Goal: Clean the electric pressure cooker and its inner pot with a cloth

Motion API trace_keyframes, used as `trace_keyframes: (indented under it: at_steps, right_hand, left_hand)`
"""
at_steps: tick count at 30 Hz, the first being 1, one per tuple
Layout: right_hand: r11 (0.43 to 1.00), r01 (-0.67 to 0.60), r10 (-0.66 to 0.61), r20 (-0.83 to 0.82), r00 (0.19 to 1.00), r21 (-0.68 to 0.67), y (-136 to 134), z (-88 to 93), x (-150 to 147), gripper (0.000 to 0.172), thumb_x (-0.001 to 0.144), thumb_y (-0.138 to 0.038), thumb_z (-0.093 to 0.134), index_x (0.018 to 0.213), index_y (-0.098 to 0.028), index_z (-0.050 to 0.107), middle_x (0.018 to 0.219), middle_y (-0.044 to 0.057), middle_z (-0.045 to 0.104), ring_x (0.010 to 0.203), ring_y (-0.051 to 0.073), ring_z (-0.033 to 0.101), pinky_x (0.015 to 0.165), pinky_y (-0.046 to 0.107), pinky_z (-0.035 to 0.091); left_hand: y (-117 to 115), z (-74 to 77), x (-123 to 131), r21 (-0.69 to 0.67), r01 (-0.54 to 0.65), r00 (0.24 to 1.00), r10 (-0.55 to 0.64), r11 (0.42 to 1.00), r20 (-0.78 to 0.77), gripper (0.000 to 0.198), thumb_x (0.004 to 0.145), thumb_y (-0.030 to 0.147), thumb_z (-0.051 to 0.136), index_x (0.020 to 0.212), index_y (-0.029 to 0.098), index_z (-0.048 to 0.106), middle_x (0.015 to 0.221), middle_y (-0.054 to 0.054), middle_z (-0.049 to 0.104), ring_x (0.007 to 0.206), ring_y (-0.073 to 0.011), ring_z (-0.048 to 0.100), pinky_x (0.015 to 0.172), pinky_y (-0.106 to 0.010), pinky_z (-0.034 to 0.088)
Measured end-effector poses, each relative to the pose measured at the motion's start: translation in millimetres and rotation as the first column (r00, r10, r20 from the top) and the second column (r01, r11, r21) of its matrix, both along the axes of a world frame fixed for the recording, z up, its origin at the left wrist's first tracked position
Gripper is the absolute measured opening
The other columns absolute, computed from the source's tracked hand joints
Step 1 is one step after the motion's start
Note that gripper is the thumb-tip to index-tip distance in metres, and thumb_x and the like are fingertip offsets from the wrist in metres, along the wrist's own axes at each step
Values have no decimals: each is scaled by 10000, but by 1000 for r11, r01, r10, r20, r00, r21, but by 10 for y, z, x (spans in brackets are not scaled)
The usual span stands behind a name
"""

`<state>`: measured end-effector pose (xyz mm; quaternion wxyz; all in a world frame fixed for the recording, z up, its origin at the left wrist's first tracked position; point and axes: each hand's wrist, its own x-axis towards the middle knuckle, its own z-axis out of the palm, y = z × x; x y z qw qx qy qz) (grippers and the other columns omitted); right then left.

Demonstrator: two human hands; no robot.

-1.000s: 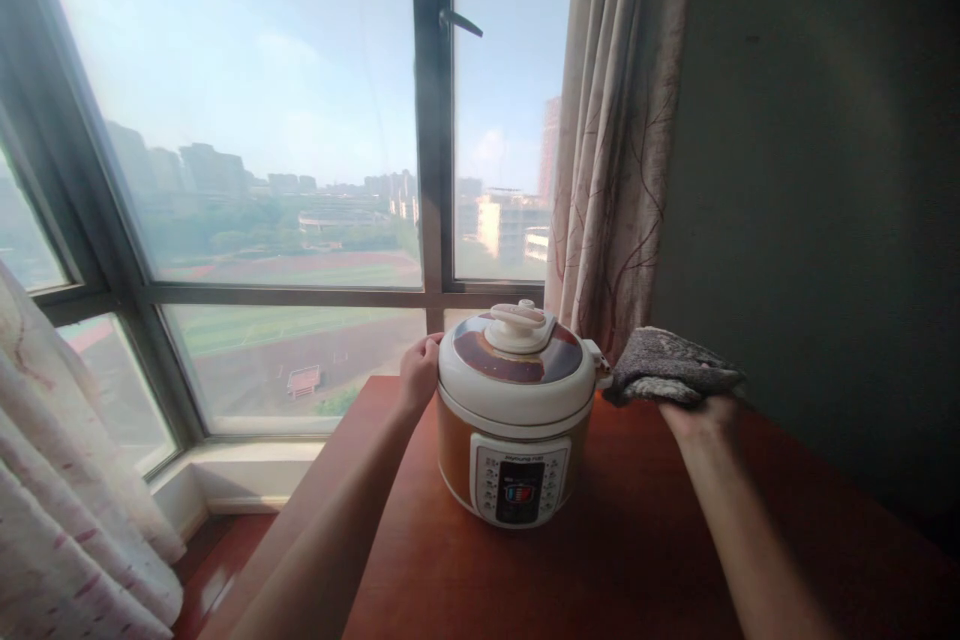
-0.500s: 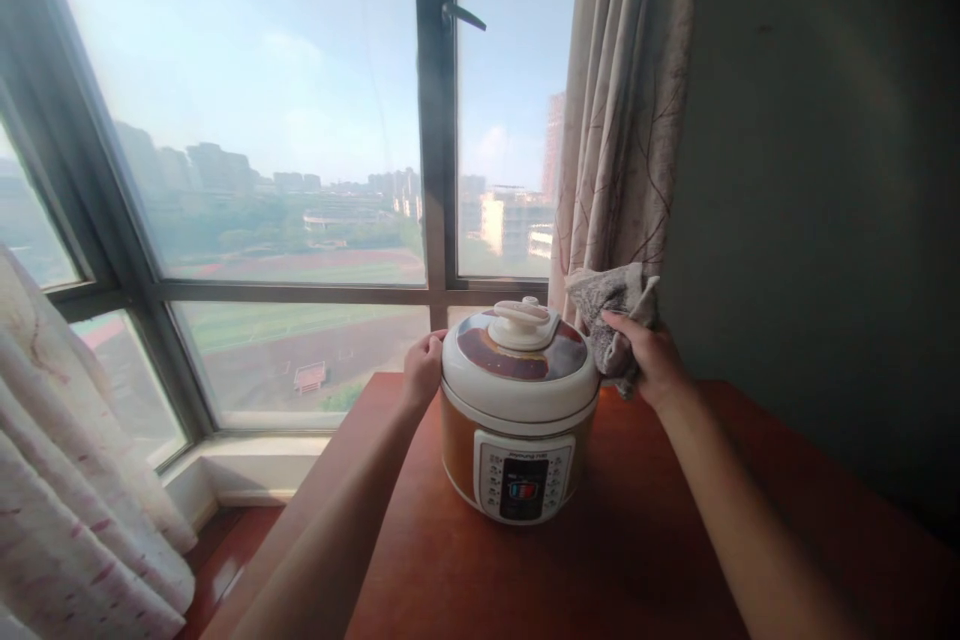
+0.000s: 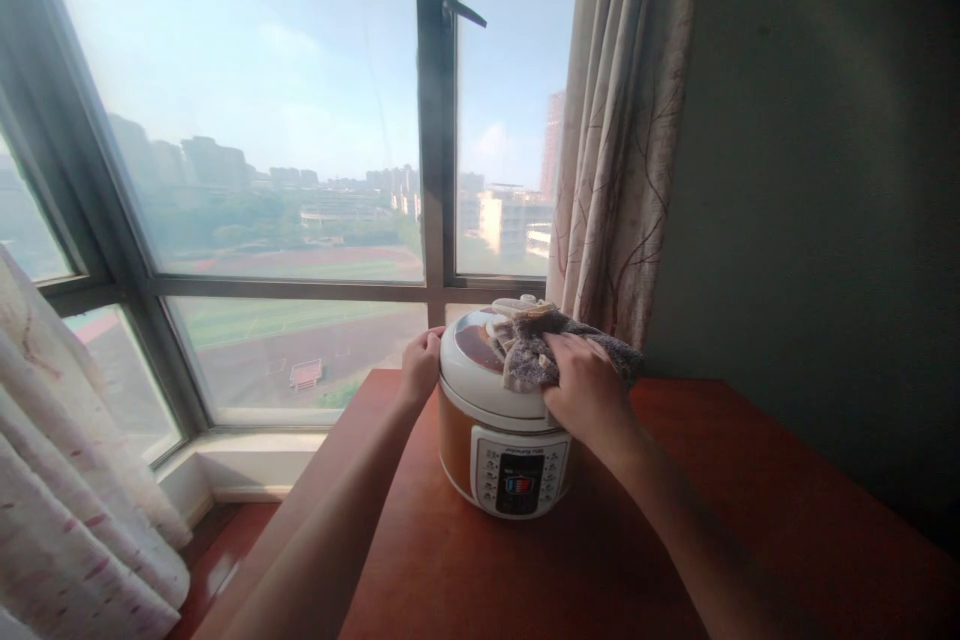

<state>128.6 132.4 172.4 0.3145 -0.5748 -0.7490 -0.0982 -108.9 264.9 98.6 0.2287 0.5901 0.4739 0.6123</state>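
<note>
A white and golden-brown electric pressure cooker point(image 3: 486, 410) stands upright on the reddish-brown table point(image 3: 450, 580), its control panel facing me. My left hand point(image 3: 421, 362) is closed against the cooker's upper left side, its fingertips hidden behind the rim. On top of the lid, my right hand point(image 3: 589, 380) presses a crumpled grey cloth point(image 3: 525, 350), fingers closed on it. The cloth covers the right part of the lid and partly hides the white lid knob point(image 3: 514, 305).
Behind the table is a large window point(image 3: 285, 170) with a dark frame. A patterned curtain point(image 3: 615, 170) hangs at the back right beside a dark wall point(image 3: 810, 170). Another curtain point(image 3: 75, 480) hangs at the left, near the low white sill point(image 3: 255, 465).
My right hand has moved left with the cloth, from beside the cooker's right rim onto its lid. My left hand keeps its place on the cooker's left side.
</note>
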Motion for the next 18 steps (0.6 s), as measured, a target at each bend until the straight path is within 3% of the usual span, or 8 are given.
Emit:
trace_keyframes:
  at_steps: [4, 18]
  right_hand:
    - [990, -135, 134, 24, 991, 27, -77, -63, -11, 578, 744, -135, 536, 1317, -128, 611, 1417, 132, 572, 1348, 295, 460, 1186, 479, 210]
    - [975, -191, 192, 0, 981, -115, 502, 83, 451, 470, 782, -205, 592, 1244, -160, 658, 1373, 130, 605, 1330, 289, 496, 1146, 438, 349]
  left_hand:
    - [4, 5, -4, -1, -2, 1000, 2, 1000, 0, 471, 824, 337, 388, 990, 140, 782, 993, -108, 776, 950, -278, 690, 799, -335, 512]
    - [2, -3, -18, 8, 18, 1000, -18, 1000, -16, 460, 838, 337, 385, 987, 157, 781, 993, -91, 777, 946, -263, 688, 817, -322, 505]
